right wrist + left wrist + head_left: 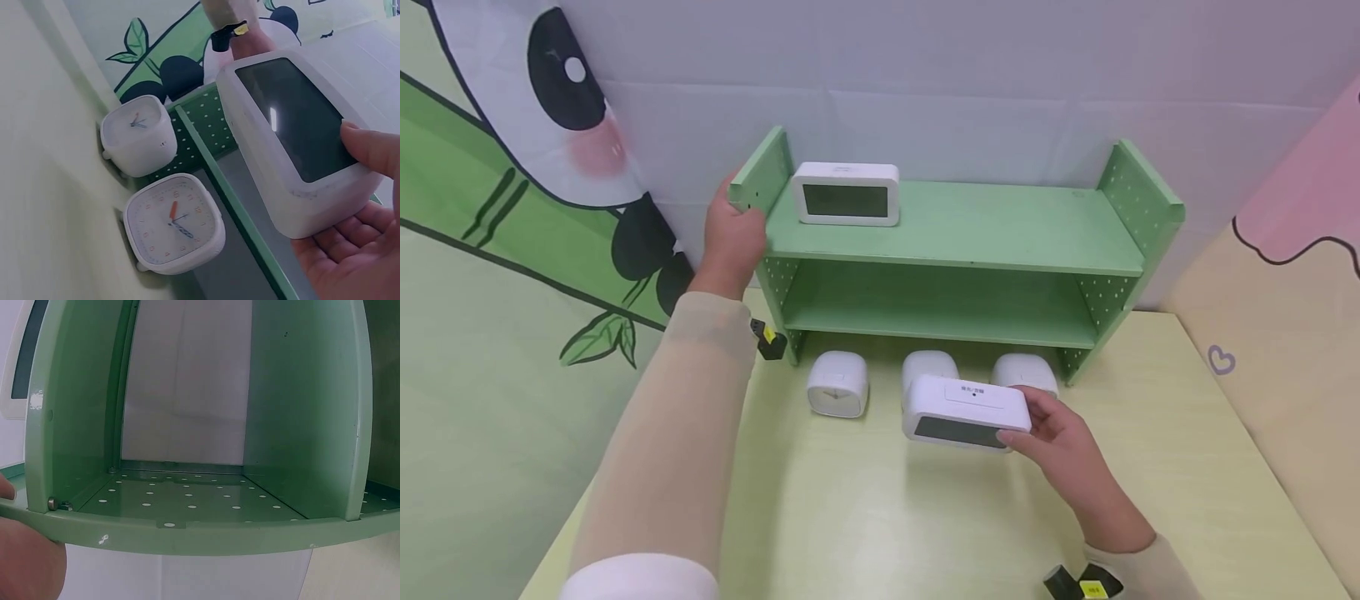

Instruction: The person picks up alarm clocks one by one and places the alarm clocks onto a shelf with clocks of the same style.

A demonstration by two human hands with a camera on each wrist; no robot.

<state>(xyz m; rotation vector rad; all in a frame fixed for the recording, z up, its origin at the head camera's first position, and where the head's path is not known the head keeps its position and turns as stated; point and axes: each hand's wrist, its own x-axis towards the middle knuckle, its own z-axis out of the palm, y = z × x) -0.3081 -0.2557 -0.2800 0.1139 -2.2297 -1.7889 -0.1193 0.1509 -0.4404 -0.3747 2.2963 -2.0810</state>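
A green two-tier shelf (1000,225) stands on the table. My left hand (735,242) grips the upper front edge of its left side panel; in the left wrist view only part of the hand (28,559) shows beside the panel's edge (206,540). My right hand (1067,450) holds a white digital clock (966,404) by its right end, in front of the shelf. In the right wrist view, the thumb lies on the dark screen (294,119) and the other fingers are underneath. A similar digital clock (846,204) sits on the top tier, at the left.
Below and in front of the shelf, three small white analog clocks stand in a row: left (837,383), middle (929,365) and right (1024,372). The held clock partly covers the middle one. Printed cloth (925,125) hangs behind the pale table (850,517).
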